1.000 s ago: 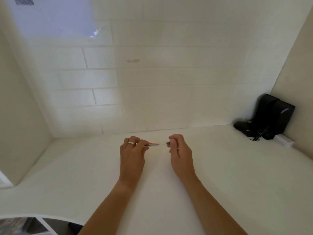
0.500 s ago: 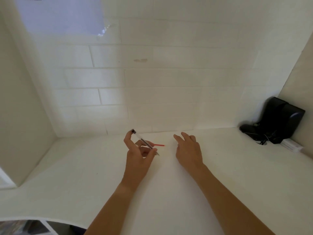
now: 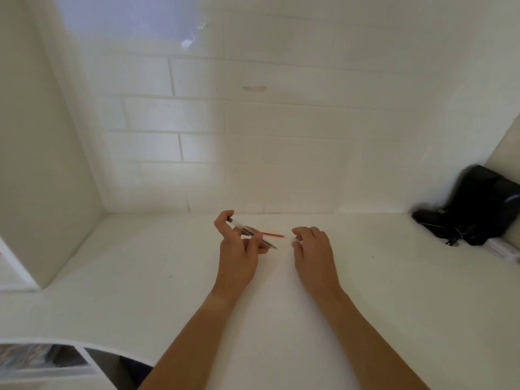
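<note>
The counter (image 3: 140,277) runs back to a white tiled wall (image 3: 253,136). A side panel (image 3: 42,164) closes it in on the left and a plain wall (image 3: 506,147) on the right. Its front edge curves inward at the lower left, above a dark opening. Both hands work at mid-counter near the back wall, well apart from the side panel and from the black device (image 3: 484,201) with its cables in the right corner. A small white block (image 3: 503,250) lies just in front of that device.

The left hand (image 3: 239,257) pinches a clear-barrelled pen (image 3: 251,233) between thumb and curled fingers. The pen is tilted, with its dark end up by the index fingertip and its tip pointing down to the right. A thin red rod (image 3: 274,235) shows just behind the pen and points towards the right hand (image 3: 313,249). Its left end is hidden by the pen and fingers. The right hand's fingers are curled close to the rod's free end; whether they pinch anything cannot be told.
</note>
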A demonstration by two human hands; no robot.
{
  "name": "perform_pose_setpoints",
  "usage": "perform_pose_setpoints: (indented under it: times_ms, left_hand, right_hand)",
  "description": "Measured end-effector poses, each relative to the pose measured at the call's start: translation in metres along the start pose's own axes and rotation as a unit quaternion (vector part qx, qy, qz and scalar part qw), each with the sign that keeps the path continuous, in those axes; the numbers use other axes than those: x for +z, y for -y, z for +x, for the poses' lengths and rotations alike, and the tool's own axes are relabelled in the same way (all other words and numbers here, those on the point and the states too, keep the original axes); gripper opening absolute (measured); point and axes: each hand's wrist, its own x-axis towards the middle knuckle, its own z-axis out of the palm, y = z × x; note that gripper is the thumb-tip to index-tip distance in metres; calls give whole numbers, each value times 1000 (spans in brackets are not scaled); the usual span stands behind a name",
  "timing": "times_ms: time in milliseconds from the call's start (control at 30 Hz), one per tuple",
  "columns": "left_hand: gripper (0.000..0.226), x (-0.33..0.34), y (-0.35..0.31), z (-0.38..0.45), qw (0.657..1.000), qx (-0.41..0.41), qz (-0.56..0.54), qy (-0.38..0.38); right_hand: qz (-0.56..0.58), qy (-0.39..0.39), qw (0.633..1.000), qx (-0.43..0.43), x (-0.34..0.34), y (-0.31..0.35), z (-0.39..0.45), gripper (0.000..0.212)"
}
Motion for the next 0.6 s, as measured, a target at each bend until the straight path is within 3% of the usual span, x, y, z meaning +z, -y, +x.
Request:
perform_pose_setpoints:
  times_ms: [200, 600]
  left_hand:
    - [45, -2, -1, 0, 999, -20, -24, -16]
    - [42, -3, -5, 0, 997, -43, -62, -23]
  right_hand:
    - [48, 31, 998, -36, 0, 9, -10, 17]
    - [95, 45, 994, -18, -6, 15, -12, 17]
